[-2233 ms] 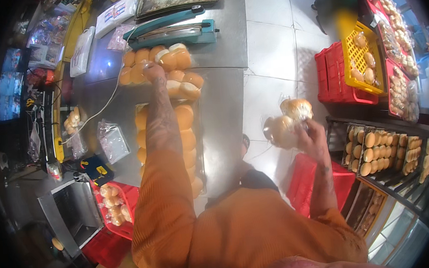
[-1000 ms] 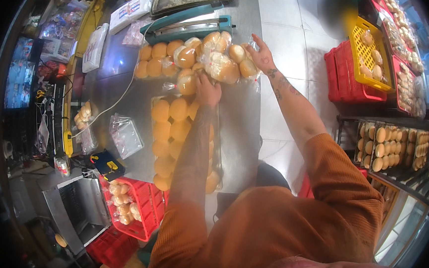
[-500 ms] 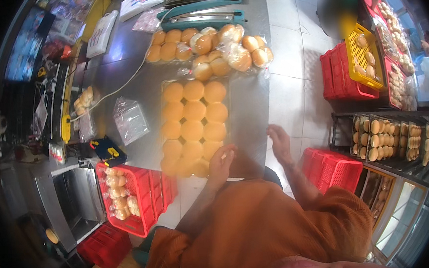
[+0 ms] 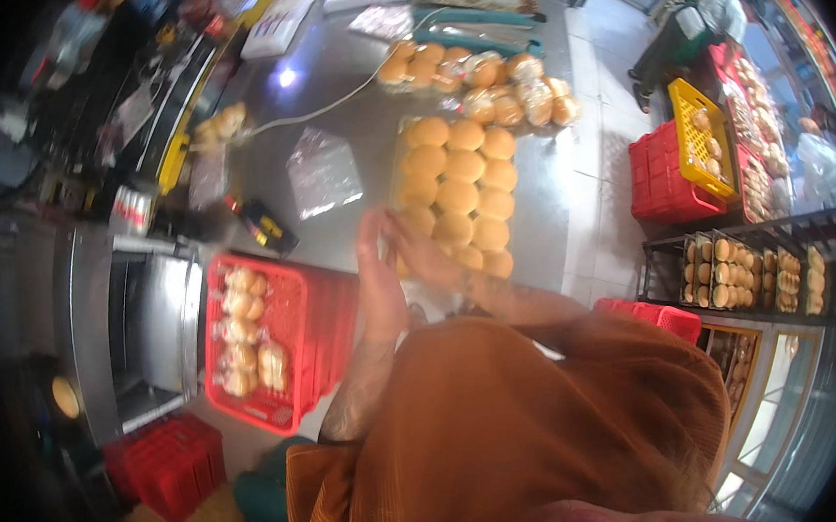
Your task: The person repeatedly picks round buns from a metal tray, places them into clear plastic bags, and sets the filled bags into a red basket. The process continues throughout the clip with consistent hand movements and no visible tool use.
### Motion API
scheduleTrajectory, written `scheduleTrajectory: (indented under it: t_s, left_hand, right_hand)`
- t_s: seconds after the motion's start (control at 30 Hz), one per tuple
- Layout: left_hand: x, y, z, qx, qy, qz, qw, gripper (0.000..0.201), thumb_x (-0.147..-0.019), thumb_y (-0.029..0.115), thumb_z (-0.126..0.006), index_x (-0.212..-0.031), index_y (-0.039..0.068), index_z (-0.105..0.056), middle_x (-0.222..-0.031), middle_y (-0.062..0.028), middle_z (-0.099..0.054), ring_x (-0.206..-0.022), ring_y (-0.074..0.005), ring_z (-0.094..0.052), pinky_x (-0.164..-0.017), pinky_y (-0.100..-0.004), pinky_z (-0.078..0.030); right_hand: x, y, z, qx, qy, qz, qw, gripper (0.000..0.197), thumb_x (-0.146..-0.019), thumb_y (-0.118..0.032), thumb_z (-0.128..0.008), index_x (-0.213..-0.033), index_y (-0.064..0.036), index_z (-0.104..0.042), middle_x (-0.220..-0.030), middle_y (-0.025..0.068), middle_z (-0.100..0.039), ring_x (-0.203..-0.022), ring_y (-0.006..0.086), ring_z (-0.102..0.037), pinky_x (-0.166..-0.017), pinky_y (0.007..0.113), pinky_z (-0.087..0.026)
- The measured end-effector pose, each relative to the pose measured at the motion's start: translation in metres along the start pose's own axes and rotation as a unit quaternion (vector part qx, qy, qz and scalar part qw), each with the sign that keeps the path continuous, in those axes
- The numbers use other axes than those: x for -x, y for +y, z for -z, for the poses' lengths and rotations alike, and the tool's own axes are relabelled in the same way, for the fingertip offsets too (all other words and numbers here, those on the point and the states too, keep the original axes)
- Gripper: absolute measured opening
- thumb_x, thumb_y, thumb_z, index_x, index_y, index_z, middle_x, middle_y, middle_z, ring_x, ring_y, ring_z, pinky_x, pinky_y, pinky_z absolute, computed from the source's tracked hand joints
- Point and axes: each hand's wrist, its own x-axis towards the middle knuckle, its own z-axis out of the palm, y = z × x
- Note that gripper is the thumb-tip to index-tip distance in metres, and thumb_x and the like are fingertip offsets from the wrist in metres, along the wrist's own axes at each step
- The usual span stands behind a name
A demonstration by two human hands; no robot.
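A tray-shaped batch of round golden buns [image 4: 456, 196] lies on the metal table [image 4: 320, 108]. At its near left corner my two hands meet, slightly blurred. My left hand [image 4: 378, 278] points away from me with its fingers stretched out. Against it, from the right, comes my right hand [image 4: 424, 253], fingers straight and angled to the left, covering the nearest buns. I see nothing held in either hand. Farther back sit several clear bags of buns [image 4: 509, 106]. Left of the batch lies a stack of clear plastic bags [image 4: 323, 174].
A red crate [image 4: 290, 299] with bagged buns stands at the table's near left. A teal sealer [image 4: 480, 32] lies at the back, and a white cable [image 4: 320, 113] crosses the table. To the right are a yellow crate [image 4: 695, 130] on red crates and a bun rack [image 4: 729, 268].
My hands, apart before, have come together at the batch's near left corner; the right one swung left from beyond the table's right edge. The whole view has turned left.
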Motion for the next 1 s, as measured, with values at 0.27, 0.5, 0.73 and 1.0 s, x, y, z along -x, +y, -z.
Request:
scheduleTrajectory:
  t_s: [0.27,0.5,0.73,1.0]
  left_hand:
    - [0.003,-0.084,0.132,-0.464,0.159,-0.193,0.85,0.048,-0.107,0.032,-0.061,-0.145,0.002,-0.064,-0.157,-0.0293,-0.052,-0.146,-0.0444,-0.049,-0.122,-0.0531,-0.039]
    - [-0.07,-0.119,0.234,-0.51,0.132,-0.104,0.843,0.04,-0.097,0.02,-0.073,-0.134,0.005,-0.069,-0.148,-0.0238,-0.057,-0.133,-0.0431,-0.06,-0.11,-0.051,-0.05]
    - [-0.233,-0.167,0.293,-0.606,0.126,-0.154,0.77,0.034,-0.097,0.016,-0.07,-0.131,0.011,-0.069,-0.148,-0.016,-0.058,-0.123,-0.0388,-0.063,-0.104,-0.0498,-0.05]
    - [-0.252,-0.175,0.305,-0.481,0.109,-0.175,0.852,0.035,-0.095,0.015,-0.074,-0.13,0.016,-0.069,-0.14,-0.0104,-0.063,-0.127,-0.0341,-0.062,-0.101,-0.0516,-0.049]
  right_hand:
    - [-0.028,0.06,-0.062,-0.415,-0.172,-0.32,0.834,0.063,-0.115,-0.048,-0.053,-0.155,-0.0003,-0.052,-0.147,0.0109,-0.066,-0.135,0.0216,-0.062,-0.118,0.042,-0.046]
    - [-0.115,0.106,-0.072,0.185,-0.09,-0.094,0.974,0.037,-0.11,-0.026,-0.064,-0.136,-0.0014,-0.071,-0.13,0.0115,-0.077,-0.116,0.0234,-0.073,-0.102,0.033,-0.054]
    - [-0.231,0.173,-0.109,0.458,-0.028,0.104,0.882,0.042,-0.098,-0.007,-0.057,-0.138,-0.0023,-0.069,-0.14,0.0227,-0.068,-0.131,0.0431,-0.063,-0.114,0.051,-0.05]
    - [-0.28,0.193,-0.116,0.6,-0.006,0.153,0.785,0.04,-0.097,-0.01,-0.061,-0.136,-0.0105,-0.07,-0.138,0.0142,-0.071,-0.129,0.0365,-0.066,-0.105,0.048,-0.056]
